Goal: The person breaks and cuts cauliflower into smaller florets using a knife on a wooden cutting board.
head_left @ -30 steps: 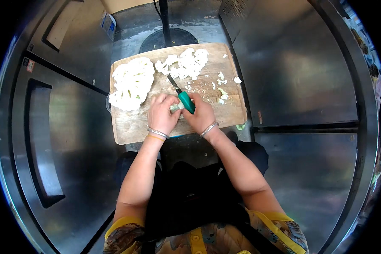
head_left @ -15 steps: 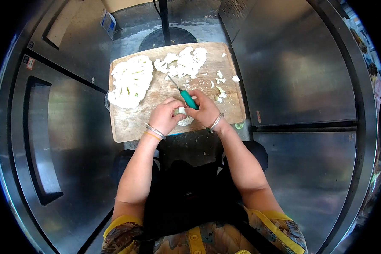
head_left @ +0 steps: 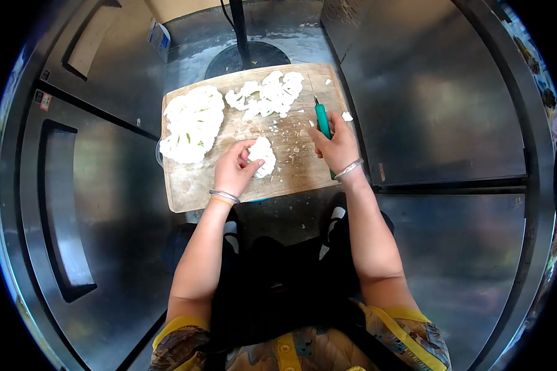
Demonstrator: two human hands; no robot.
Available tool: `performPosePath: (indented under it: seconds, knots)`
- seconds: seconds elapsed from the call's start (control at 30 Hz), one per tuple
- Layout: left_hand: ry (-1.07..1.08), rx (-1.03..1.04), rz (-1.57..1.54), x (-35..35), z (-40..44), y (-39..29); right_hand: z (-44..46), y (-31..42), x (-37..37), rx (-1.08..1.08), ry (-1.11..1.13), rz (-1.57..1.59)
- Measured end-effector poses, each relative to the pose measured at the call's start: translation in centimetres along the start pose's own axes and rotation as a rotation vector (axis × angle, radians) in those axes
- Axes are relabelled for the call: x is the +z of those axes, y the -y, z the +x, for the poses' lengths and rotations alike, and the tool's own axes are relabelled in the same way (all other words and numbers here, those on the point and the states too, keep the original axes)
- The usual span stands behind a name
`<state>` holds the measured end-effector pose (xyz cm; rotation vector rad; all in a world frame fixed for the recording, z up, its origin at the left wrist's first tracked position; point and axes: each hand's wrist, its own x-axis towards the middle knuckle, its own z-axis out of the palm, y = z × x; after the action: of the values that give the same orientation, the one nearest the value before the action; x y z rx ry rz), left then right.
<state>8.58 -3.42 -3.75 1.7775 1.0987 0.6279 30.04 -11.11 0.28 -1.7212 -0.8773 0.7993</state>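
A wooden cutting board (head_left: 198, 188) lies below me. My left hand (head_left: 234, 168) is closed on the left side of a white cauliflower piece (head_left: 262, 157) near the board's front edge. Over the board's right part, my right hand (head_left: 337, 143) grips a green-handled knife (head_left: 321, 119), its thin blade pointing away from me. A large cauliflower chunk (head_left: 193, 123) rests on the left of the board. Cut florets (head_left: 272, 94) are grouped at its far side, with small crumbs scattered between them and my hands.
Steel cabinets stand on the left (head_left: 117, 185) and right (head_left: 433, 105). Behind the board a black pole (head_left: 240, 28) rises from a round dark base (head_left: 269, 54). My knees and shoes are just below the board.
My right hand has moved right with the knife, away from my left hand. The cauliflower piece now shows fully beside my left fingers. Small pieces at the board's right are no longer visible near my right hand.
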Motion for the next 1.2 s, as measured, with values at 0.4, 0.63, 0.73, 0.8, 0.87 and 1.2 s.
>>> performPosePath:
  seconds: [0.4, 0.63, 0.73, 0.8, 0.87, 1.2]
  knots:
    - [0.0, -0.051, -0.093, -0.1, -0.3, 0.5, -5.2, -0.2, 1.4, -0.147, 0.238, -0.444]
    - [-0.014, -0.106, -0.141, -0.2, -1.3, 0.8, -8.0, 2.2, 0.4, -0.143, 0.508, -0.614]
    - [-0.011, -0.09, -0.097, -0.3, -1.4, 0.4, -8.2, 1.3, 0.8, -0.203, 0.48, -0.648]
    - [-0.081, -0.089, -0.126, -0.1, -1.4, 0.1, -8.0, 1.1, 1.1, -0.244, 0.459, -0.646]
    - [-0.07, -0.079, -0.15, 0.0, -1.5, 0.0, -7.8, 1.2, 1.2, -0.274, 0.461, -0.688]
    - [-0.059, -0.093, -0.126, -0.2, -1.9, 0.5, -7.9, 1.3, 1.4, -0.274, 0.482, -0.693]
